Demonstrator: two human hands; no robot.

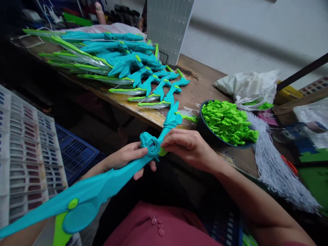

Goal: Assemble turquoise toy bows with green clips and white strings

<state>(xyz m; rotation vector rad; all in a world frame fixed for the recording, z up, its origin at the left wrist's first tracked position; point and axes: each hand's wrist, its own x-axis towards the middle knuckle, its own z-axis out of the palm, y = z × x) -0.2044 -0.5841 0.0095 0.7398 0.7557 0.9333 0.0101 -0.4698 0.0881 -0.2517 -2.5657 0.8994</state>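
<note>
A turquoise plastic toy bow (115, 176) stretches diagonally across my lap, from the lower left to the table edge. My left hand (130, 157) is closed around it just beside its hub, thumb on top and fingers below. At the hub's right side, my right hand (188, 145) pinches a small lime-green plastic piece (163, 152) against the bow; the fingers partly cover it. Near the bow's lower end sits a lime-green button (73, 204), with a green limb below it.
Several similar turquoise bows (138, 65) with strings are piled on the wooden table (198, 68). A dark bowl (217, 138) of lime-green pieces stands to the right, near a white plastic bag (247, 85) and a bundle of white strings (279, 171). A white crate (28, 153) is at left.
</note>
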